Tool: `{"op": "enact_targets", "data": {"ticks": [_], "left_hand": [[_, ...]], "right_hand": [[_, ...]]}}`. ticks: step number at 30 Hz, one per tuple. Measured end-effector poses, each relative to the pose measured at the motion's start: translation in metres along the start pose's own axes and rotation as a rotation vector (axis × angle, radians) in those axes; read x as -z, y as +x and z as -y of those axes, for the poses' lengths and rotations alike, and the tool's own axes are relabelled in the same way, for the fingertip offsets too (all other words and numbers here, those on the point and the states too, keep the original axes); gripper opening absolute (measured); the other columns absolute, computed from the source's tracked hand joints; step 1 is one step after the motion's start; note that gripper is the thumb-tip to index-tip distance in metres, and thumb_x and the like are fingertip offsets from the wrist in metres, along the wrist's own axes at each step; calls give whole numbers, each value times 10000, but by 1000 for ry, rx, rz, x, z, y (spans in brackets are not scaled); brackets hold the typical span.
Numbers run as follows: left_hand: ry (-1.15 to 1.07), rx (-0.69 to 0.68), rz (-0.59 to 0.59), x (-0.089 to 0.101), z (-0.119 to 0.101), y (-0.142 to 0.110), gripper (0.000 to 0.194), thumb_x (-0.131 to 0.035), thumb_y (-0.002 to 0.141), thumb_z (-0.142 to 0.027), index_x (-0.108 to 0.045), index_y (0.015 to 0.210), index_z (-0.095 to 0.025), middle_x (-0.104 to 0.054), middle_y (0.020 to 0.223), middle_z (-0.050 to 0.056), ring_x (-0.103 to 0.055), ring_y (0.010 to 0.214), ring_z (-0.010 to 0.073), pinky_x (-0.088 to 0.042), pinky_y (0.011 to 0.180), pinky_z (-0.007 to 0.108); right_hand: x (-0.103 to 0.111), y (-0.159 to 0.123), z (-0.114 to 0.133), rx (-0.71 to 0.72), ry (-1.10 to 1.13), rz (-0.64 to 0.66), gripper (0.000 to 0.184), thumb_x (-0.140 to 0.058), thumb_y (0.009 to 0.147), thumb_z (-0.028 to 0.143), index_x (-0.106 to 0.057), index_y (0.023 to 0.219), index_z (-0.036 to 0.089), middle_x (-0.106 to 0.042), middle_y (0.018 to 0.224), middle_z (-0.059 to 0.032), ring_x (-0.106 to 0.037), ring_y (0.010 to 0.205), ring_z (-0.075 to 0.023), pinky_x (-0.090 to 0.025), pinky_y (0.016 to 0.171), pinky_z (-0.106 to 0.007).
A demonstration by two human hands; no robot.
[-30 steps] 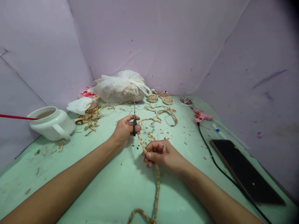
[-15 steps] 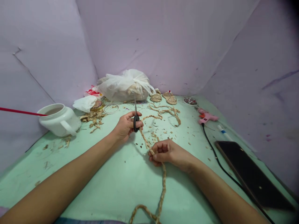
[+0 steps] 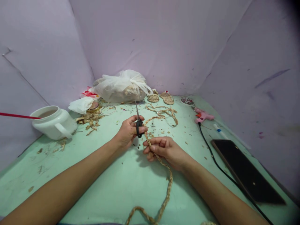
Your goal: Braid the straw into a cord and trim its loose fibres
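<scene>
My left hand (image 3: 128, 132) is closed around the black handles of a pair of scissors (image 3: 139, 127), whose blades point away from me. A tan braided cord (image 3: 169, 187) passes by the left fingers too, pinched or touching there; I cannot tell which. My right hand (image 3: 164, 151) pinches the same cord between thumb and fingers, a short way nearer to me. From there the cord drops to the table's front edge and loops. Its far part lies curled on the table beyond my hands.
On the left stands a white pot (image 3: 55, 122) with a red stick. A plastic bag (image 3: 122, 87) and small woven soles (image 3: 167, 98) sit at the back. To the right are a pink glue gun (image 3: 202, 115) with a black cable, a marker (image 3: 220, 131) and a dark phone (image 3: 248, 172). Fibre scraps litter the green table.
My right hand has moved up along the cord, closer to my left hand. The cord below it now bows out to the right. The view has shifted slightly.
</scene>
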State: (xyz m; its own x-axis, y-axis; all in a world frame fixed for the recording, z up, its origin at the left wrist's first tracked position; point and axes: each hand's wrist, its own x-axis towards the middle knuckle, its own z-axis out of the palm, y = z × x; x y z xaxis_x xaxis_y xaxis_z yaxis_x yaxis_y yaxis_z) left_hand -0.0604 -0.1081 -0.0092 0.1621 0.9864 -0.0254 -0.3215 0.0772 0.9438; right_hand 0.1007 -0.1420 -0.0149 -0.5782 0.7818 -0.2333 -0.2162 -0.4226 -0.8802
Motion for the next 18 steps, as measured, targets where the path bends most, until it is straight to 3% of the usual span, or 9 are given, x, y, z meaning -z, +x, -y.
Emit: {"op": "enact_targets", "data": {"ticks": [10,18], "left_hand": [[4,31,-131,2,9,5,402,-671,500,-114,-474,846,-175,-550,551,-52,-508,484,65,-380,469,157],[77,79,-165,-11,8,6,384,-627,492,-128,-447,827,-185,-505,484,-68,-465,424,76,-339,427,181]], "right_hand": [[-1,-1,4,-34,-34,-86,292,-753,531,307,-639,707,103,-653,619,-40,-594,491,-105,-490,522,-242],[-13,-2,3,145,-96,-206,301,-743,512,366,-616,619,116,-618,510,-8,-548,415,-88,-470,460,-229]]}}
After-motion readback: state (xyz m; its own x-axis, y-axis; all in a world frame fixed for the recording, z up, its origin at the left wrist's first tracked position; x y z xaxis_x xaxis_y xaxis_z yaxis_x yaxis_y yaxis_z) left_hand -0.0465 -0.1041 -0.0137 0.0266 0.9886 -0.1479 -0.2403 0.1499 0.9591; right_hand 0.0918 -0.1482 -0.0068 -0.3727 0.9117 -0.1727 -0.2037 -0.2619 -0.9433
